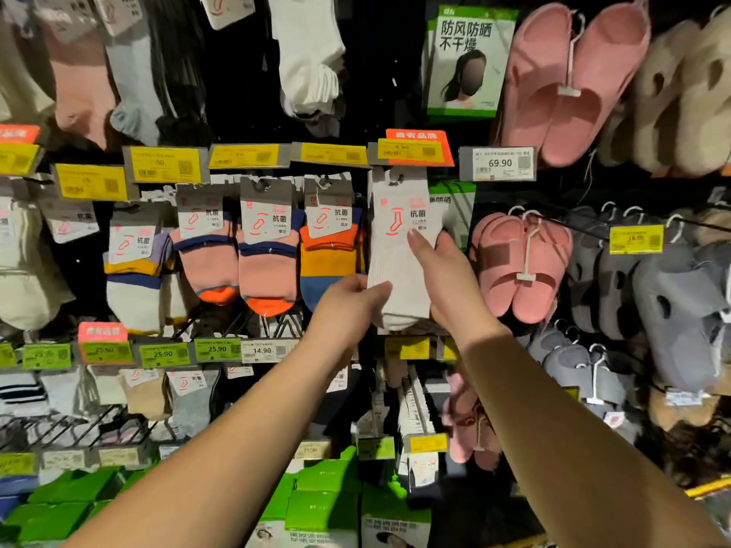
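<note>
A pack of white socks [399,267] with a white-and-red card label hangs from a hook on the store rack, right of centre. My left hand [348,306] pinches its lower left edge between thumb and fingers. My right hand [447,278] grips the pack's right side, thumb across the front near the label, fingers behind it. Both forearms reach up from the bottom of the frame.
Orange, pink and blue sock packs [269,251] hang to the left. Pink slippers [522,267] and grey slippers [688,310] hang to the right. Yellow price tags [166,164] line the hook rails. Green boxes [324,504] fill the bottom shelf. A face-mask pack [468,61] hangs above.
</note>
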Demonstrator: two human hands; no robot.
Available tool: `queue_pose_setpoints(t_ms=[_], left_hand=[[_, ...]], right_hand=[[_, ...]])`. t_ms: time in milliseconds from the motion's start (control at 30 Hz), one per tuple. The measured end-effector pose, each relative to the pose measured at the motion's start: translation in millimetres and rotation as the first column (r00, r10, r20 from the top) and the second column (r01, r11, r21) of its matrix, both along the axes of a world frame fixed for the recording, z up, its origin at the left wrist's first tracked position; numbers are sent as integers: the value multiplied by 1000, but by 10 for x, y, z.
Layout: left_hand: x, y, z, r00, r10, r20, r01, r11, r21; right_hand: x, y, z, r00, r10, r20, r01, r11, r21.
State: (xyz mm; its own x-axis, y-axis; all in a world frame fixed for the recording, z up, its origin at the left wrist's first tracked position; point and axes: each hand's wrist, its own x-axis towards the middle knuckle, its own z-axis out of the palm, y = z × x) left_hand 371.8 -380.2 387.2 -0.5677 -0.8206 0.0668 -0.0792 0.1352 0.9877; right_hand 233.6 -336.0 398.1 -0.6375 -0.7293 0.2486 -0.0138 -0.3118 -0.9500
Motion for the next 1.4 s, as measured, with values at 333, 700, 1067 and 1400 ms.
queue_pose_setpoints(t_ms=[333, 700, 1067, 1400], left_hand=[[-270, -189, 45, 999, 33, 28, -35, 998, 58], [-573, -437, -80, 975, 136, 174, -130, 991, -40], [-440, -500, -280, 960, 134, 246, -111, 988, -106], [191, -71, -726, 951, 2, 308, 67, 975, -212]], right_hand=[[-313, -295, 40, 1000, -14, -14, 16, 988, 155], [-612, -644, 38, 970, -101, -223, 186, 897, 402], [-510, -582, 9, 925, -73, -374, 301, 741, 600], [13, 408, -708, 795, -167, -584, 496, 732, 467]])
